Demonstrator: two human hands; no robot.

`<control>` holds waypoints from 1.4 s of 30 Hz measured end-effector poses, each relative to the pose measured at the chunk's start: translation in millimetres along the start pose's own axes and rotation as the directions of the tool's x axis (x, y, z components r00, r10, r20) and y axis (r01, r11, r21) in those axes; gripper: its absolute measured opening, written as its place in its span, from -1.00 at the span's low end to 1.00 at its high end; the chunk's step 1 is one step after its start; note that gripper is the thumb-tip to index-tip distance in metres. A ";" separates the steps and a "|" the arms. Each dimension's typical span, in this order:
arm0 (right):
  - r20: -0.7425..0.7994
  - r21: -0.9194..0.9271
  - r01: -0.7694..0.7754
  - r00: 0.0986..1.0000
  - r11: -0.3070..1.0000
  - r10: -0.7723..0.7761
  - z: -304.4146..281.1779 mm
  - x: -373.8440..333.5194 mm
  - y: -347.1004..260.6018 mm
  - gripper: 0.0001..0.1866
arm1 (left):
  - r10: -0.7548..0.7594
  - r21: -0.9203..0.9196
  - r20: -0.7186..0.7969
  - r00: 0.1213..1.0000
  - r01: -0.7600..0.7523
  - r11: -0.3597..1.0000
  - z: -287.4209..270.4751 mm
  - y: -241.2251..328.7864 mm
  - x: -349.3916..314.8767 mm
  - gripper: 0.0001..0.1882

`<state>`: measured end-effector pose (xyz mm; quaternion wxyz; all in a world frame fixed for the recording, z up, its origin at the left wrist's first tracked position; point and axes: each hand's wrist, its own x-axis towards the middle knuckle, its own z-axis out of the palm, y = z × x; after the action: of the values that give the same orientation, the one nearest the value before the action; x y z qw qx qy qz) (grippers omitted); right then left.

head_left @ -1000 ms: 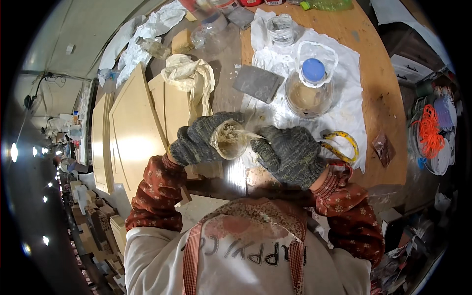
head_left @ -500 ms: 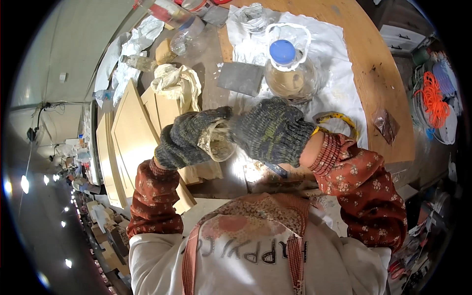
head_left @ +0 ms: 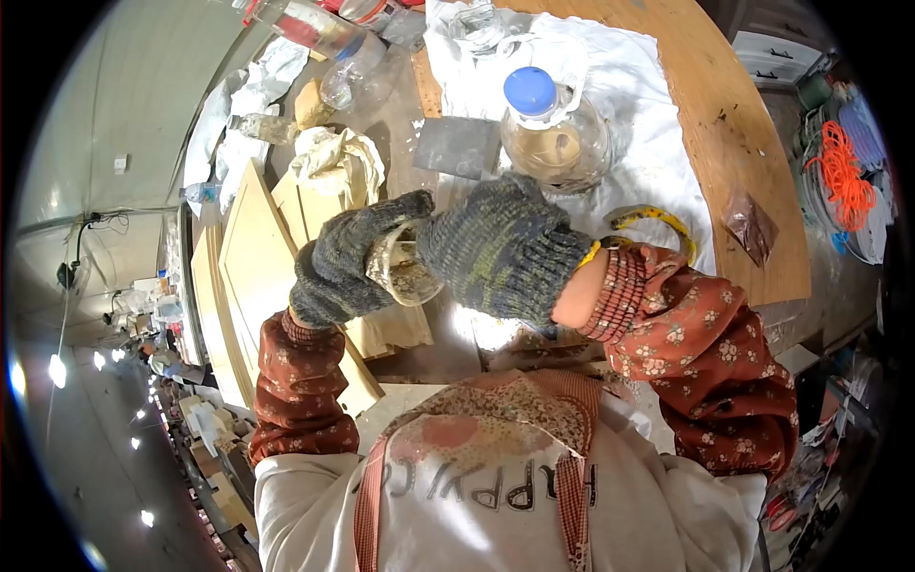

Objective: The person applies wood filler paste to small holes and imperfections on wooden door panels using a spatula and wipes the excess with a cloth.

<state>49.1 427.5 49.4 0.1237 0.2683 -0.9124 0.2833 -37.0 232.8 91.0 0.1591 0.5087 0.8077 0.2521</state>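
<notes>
My left hand (head_left: 348, 259), in a dark grey knitted glove, is wrapped round a clear plastic cup (head_left: 412, 276) with pale residue inside. Gloved the same way, my right hand (head_left: 505, 250) is closed with its fingers at the cup's right side. Whatever those fingers hold, if anything, is hidden by the glove. Just beyond the right hand stands a large clear jug (head_left: 562, 148) with a blue cap and some liquid in it. A dark grey square sheet (head_left: 456, 148) lies to the jug's left.
Pale wooden panels (head_left: 262, 262) lean at the left, with a crumpled cream cloth (head_left: 338, 164) over them. White cloth (head_left: 648, 124) is spread under the jug. A yellow-and-black ring (head_left: 658, 217) lies by my right wrist, and a brown plastic packet (head_left: 750, 227) near the table's right edge.
Both hands and the cup have shifted slightly left, and the right hand sits a little higher. My view has also moved a little. The grips look the same.
</notes>
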 end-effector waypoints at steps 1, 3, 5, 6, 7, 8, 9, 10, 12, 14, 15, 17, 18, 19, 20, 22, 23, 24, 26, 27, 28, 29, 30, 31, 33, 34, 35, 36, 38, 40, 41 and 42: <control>0.207 -0.060 -0.072 0.975 0.996 0.083 -3.2 3.4 -2.5 -0.79 | 0.034 0.008 0.014 0.999 -0.035 0.999 1.1 -0.3 0.5 -0.35; 0.198 -0.042 -0.002 0.980 0.999 0.011 6.6 -0.5 5.9 -0.78 | 0.062 0.019 0.025 0.998 -0.062 0.998 0.3 -1.4 -1.9 -0.34; 0.187 -0.022 0.071 0.980 0.997 -0.066 18.1 -5.5 13.3 -0.78 | 0.065 0.040 0.020 0.998 -0.066 0.997 -2.5 -3.0 -7.0 -0.32; 0.005 0.080 0.094 0.995 0.992 -0.095 18.1 -8.9 16.0 -0.76 | 0.081 0.041 0.019 0.997 -0.081 0.996 -2.5 -3.7 -5.4 -0.31; -0.180 0.173 0.133 0.978 0.976 -0.102 18.6 -13.4 18.6 -0.73 | 0.089 0.034 0.016 0.996 -0.089 0.995 -2.5 -4.2 -3.5 -0.31; -0.175 0.166 0.126 0.980 0.978 -0.096 21.9 -22.0 21.1 -0.73 | 0.101 0.033 0.018 0.995 -0.102 0.994 -2.5 -4.5 -1.1 -0.32; -0.123 0.694 0.000 0.985 0.720 0.119 26.0 -23.0 20.0 -0.72 | 0.092 0.046 0.018 0.996 -0.093 0.995 -4.4 -5.6 -4.2 -0.33; 0.049 0.975 -0.104 0.963 0.197 0.263 30.7 -22.7 19.9 -0.71 | 0.080 0.053 0.014 0.997 -0.081 0.995 -5.1 -4.8 -6.5 -0.33; 0.246 0.539 -0.317 0.945 0.780 0.214 18.1 -13.6 28.3 -0.72 | 0.132 0.380 -0.029 0.991 -0.111 0.918 -7.6 0.4 -10.7 -0.27; 0.325 0.061 -0.309 0.905 0.949 0.274 -11.5 -27.4 20.4 -0.74 | 0.056 0.510 0.030 0.998 -0.064 0.858 -4.3 3.9 -6.7 -0.26; 0.147 0.008 -0.314 0.939 0.949 0.310 -15.5 -37.5 12.6 -0.77 | 0.092 0.614 0.039 0.995 -0.096 0.783 -1.6 7.7 -6.3 -0.26; 0.006 0.052 -0.297 0.955 0.954 0.297 5.3 -61.0 18.9 -0.76 | 0.045 0.694 0.180 0.983 -0.159 0.703 12.8 9.9 9.7 -0.16; -0.160 0.087 -0.264 0.948 0.960 0.275 11.6 -61.7 22.1 -0.74 | -0.115 0.796 0.275 0.955 -0.159 0.584 21.8 -1.3 17.5 -0.16; -0.108 -0.008 -0.288 0.952 0.957 0.286 17.2 -63.1 22.1 -0.70 | -0.139 0.804 0.299 0.944 -0.171 0.569 23.2 -3.3 13.8 -0.18; -0.115 -0.008 -0.291 0.950 0.957 0.289 19.4 -64.2 26.5 -0.70 | -0.164 0.812 0.322 0.932 -0.183 0.554 24.3 -1.8 8.8 -0.20; -0.118 0.065 -0.346 0.929 0.936 0.352 21.2 -71.7 25.7 -0.70 | -0.106 0.826 0.277 0.955 -0.181 0.533 28.7 14.6 13.1 -0.22; -0.114 0.069 -0.355 0.926 0.932 0.361 22.1 -75.7 23.9 -0.70 | -0.092 0.826 0.309 0.947 -0.219 0.519 30.4 21.5 17.3 -0.24; -0.070 0.027 -0.364 0.928 0.931 0.365 22.6 -77.2 23.4 -0.72 | -0.082 0.830 0.334 0.939 -0.251 0.498 29.5 26.3 20.6 -0.27; 0.018 -0.057 -0.372 0.927 0.926 0.373 23.5 -79.2 21.1 -0.72 | 0.004 0.799 0.317 0.948 -0.270 0.538 41.2 3.9 10.6 -0.30; 0.013 -0.062 -0.373 0.927 0.926 0.374 24.5 -80.3 20.5 -0.72 | 0.078 0.950 0.250 0.965 -0.260 0.175 50.7 -0.5 23.9 -0.31; -0.027 -0.071 -0.361 0.933 0.930 0.360 26.1 -81.6 18.6 -0.77 | 0.173 0.963 0.210 0.962 -0.172 -0.208 53.3 -0.9 33.0 -0.33; -0.066 -0.082 -0.349 0.936 0.933 0.345 26.5 -81.3 19.0 -0.80 | -0.134 0.775 0.353 0.926 -0.209 0.596 36.4 9.0 19.8 -0.31; -0.059 -0.078 -0.348 0.937 0.934 0.344 26.1 -82.9 16.0 -0.80 | -0.100 0.792 0.326 0.940 -0.214 0.572 35.7 15.0 14.1 -0.27; -0.063 -0.082 -0.369 0.929 0.926 0.365 24.7 -83.5 13.8 -0.82 | -0.058 0.713 0.320 0.946 -0.200 0.673 32.1 14.6 18.8 -0.27; 0.017 -0.055 -0.418 0.908 0.907 0.419 17.4 -71.8 6.0 -0.83 | -0.133 0.557 0.304 0.943 -0.062 0.828 18.5 9.2 13.4 -0.24; 0.067 -0.139 -0.459 0.880 0.877 0.471 18.8 -69.2 4.4 -0.84 | -0.112 0.548 0.304 0.946 -0.077 0.833 32.0 -20.2 5.4 -0.24; -0.012 -0.149 -0.420 0.906 0.895 0.423 19.9 -70.2 1.8 -0.85 | 0.008 -0.036 0.172 0.985 -0.001 0.999 44.2 -43.6 -14.1 -0.27; -0.082 -0.157 -0.377 0.926 0.913 0.368 21.7 -71.4 0.8 -0.85 | 0.020 -0.616 -0.008 1.000 -0.020 0.788 46.8 -38.9 -15.8 -0.29; -0.053 -0.124 -0.377 0.926 0.918 0.373 21.6 -70.8 -5.6 -0.87 | -0.062 -0.324 0.129 0.990 0.101 0.941 29.4 -26.4 -26.1 -0.31; -0.024 -0.089 -0.355 0.935 0.931 0.354 20.8 -64.0 -11.6 -0.87 | -0.201 0.021 0.213 0.956 0.201 0.979 20.6 -17.9 -32.0 -0.33; -0.004 -0.136 -0.273 0.961 0.952 0.275 20.6 -61.4 -14.9 -0.88 | -0.159 -0.002 0.151 0.976 0.161 0.987 22.2 -19.8 -36.6 -0.32; 0.018 -0.180 -0.189 0.981 0.965 0.196 19.3 -59.1 -19.5 -0.89 | -0.115 -0.022 0.089 0.989 0.118 0.993 21.6 -20.0 -41.2 -0.30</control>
<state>107.4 427.4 20.3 0.1030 0.1714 -0.9578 0.2066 -22.9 193.8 61.8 0.2156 0.4689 0.8248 0.2309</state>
